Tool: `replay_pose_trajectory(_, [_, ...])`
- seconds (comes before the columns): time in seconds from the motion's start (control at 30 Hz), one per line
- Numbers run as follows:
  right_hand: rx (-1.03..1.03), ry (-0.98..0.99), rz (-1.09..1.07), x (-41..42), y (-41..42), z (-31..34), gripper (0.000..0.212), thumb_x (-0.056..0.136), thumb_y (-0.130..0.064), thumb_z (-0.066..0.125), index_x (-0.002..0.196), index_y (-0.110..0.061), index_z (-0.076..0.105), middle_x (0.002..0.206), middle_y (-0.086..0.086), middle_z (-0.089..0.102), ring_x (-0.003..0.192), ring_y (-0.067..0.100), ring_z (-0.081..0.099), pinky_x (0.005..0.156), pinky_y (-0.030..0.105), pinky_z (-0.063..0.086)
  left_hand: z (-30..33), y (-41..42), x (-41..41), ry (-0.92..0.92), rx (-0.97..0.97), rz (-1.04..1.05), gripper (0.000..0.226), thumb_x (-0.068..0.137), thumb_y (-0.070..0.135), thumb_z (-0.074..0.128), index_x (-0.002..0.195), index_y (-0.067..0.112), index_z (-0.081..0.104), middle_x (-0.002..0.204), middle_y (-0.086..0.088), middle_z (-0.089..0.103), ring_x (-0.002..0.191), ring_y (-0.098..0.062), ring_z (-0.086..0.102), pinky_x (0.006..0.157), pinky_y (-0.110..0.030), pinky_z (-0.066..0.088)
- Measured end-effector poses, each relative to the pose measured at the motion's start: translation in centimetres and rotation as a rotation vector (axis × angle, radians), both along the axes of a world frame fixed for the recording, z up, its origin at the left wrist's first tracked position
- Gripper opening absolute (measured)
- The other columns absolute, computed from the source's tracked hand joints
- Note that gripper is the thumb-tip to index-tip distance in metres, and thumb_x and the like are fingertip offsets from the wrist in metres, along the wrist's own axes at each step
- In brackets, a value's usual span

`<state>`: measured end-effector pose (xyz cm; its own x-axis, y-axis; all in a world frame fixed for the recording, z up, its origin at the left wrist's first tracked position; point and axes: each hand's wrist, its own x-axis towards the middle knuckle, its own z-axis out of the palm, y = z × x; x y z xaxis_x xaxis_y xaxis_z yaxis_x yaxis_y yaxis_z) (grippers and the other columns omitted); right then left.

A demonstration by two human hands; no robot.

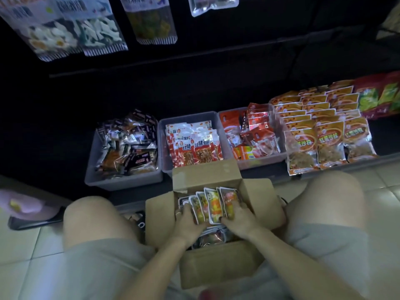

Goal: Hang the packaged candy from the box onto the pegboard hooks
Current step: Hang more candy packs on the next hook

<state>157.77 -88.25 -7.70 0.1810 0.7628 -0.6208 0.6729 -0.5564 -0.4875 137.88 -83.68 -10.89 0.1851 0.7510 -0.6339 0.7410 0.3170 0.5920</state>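
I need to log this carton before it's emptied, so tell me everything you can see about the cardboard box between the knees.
The cardboard box is plain brown corrugated card, open at the top with all its flaps folded outward. It sits on the floor between the person's knees, in front of the grey bins. Inside stand glossy candy packets, fanned upright, with more lying beneath. The left hand and the right hand both reach in, gripping the fanned packets from either side.

We crouch with knees spread toward 10 and 2 o'clock. Both forearms angle in from 6 o'clock. Our left hand [187, 220], ring on one finger, and right hand [239, 220] sit close together, fingers curled, gripping.
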Motion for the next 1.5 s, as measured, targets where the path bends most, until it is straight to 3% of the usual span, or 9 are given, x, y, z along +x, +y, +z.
replay_pose_trajectory(0.1, [0.029, -0.053, 0.002, -0.4, -0.1, -0.8, 0.077, 0.092, -0.051, 0.066, 0.154, -0.021, 0.031, 0.148, 0.017, 0.042, 0.122, 0.037, 0.06, 0.1, 0.041, 0.052, 0.1, -0.2, 0.0, -0.022, -0.001, 0.016, 0.073, 0.059, 0.06, 0.076, 0.12, 0.041, 0.041, 0.136, -0.005, 0.052, 0.123, -0.022, 0.058, 0.106, -0.042, 0.051])
replay_pose_trajectory(0.23, [0.057, -0.052, 0.015, -0.8, -0.3, -1.5, 0.09, 0.089, -0.058, 0.066, 0.159, -0.025, 0.02, 0.152, 0.016, 0.039, 0.132, 0.037, 0.051, 0.105, 0.045, 0.049, 2.3, -0.5, 0.5, 0.04, 0.004, -0.047, 0.058, 0.084, 0.036, 0.081, 0.125, 0.038, 0.041, 0.139, -0.005, 0.048, 0.121, -0.021, 0.056, 0.097, -0.033, 0.051])
replay_pose_trajectory(0.43, [0.09, -0.041, 0.009, -0.9, -0.6, -2.0, 0.097, 0.086, -0.054, 0.074, 0.16, -0.026, 0.018, 0.151, 0.016, 0.038, 0.135, 0.036, 0.047, 0.11, 0.043, 0.044, 3.5, -0.8, 2.3, 0.252, 0.15, -0.205, 0.041, 0.099, 0.047, 0.059, 0.132, 0.023, 0.058, 0.137, -0.007, 0.04, 0.129, -0.028, 0.035, 0.113, -0.035, 0.034])
replay_pose_trajectory(0.67, [0.085, 0.023, -0.08, -0.2, -0.2, -1.8, 0.063, 0.095, -0.028, 0.067, 0.15, -0.017, 0.039, 0.146, 0.015, 0.048, 0.126, 0.036, 0.058, 0.104, 0.039, 0.048, 4.3, -0.4, 4.9, -0.011, -0.023, -0.024, 0.024, 0.099, 0.036, 0.065, 0.111, 0.023, 0.049, 0.117, 0.0, 0.066, 0.114, -0.021, 0.059, 0.097, -0.032, 0.048])
replay_pose_trajectory(0.8, [0.104, 0.114, -0.214, 0.1, 0.0, -1.8, 0.05, 0.092, -0.031, 0.063, 0.14, -0.023, 0.052, 0.137, 0.009, 0.061, 0.126, 0.032, 0.061, 0.1, 0.034, 0.048, 4.9, -0.3, 7.1, -0.115, -0.107, 0.077, 0.04, 0.099, 0.027, 0.068, 0.124, 0.014, 0.04, 0.123, 0.007, 0.056, 0.115, -0.013, 0.054, 0.096, -0.025, 0.046])
replay_pose_trajectory(0.93, [0.082, 0.185, -0.294, 0.6, 0.1, -1.0, 0.041, 0.1, -0.017, 0.055, 0.141, -0.016, 0.054, 0.136, 0.008, 0.062, 0.127, 0.029, 0.058, 0.092, 0.026, 0.04, 4.0, -0.2, 8.2, -0.133, -0.203, 0.18, 0.084, 0.096, 0.039, 0.072, 0.153, 0.005, 0.021, 0.152, -0.009, 0.048, 0.137, -0.03, 0.052, 0.111, -0.036, 0.045])
replay_pose_trajectory(1.23, [0.13, 0.146, -0.166, 0.6, -0.8, -1.3, 0.055, 0.096, -0.021, 0.063, 0.148, -0.022, 0.046, 0.142, 0.009, 0.056, 0.131, 0.029, 0.056, 0.108, 0.033, 0.043, 3.1, -0.1, 8.9, -0.084, -0.02, 0.123, 0.041, 0.1, 0.013, 0.063, 0.138, 0.017, 0.049, 0.129, -0.003, 0.065, 0.123, -0.023, 0.061, 0.098, -0.027, 0.044])
replay_pose_trajectory(1.4, [0.118, -0.029, -0.056, 0.1, -0.4, -0.9, 0.05, 0.101, -0.016, 0.055, 0.149, -0.013, 0.039, 0.14, 0.017, 0.055, 0.124, 0.034, 0.06, 0.101, 0.037, 0.047, 3.6, -0.3, 7.9, -0.047, 0.035, 0.052, 0.04, 0.099, 0.003, 0.057, 0.136, 0.016, 0.048, 0.119, 0.0, 0.065, 0.117, -0.024, 0.064, 0.098, -0.033, 0.051])
replay_pose_trajectory(1.5, [0.077, -0.189, 0.065, -0.3, -0.4, -0.5, 0.041, 0.104, -0.01, 0.045, 0.143, -0.007, 0.035, 0.135, 0.019, 0.058, 0.118, 0.035, 0.064, 0.093, 0.039, 0.049, 4.1, -0.1, 6.8, -0.077, 0.045, 0.036, 0.04, 0.101, 0.005, 0.055, 0.136, 0.02, 0.045, 0.116, 0.005, 0.062, 0.1, -0.012, 0.062, 0.083, -0.028, 0.05])
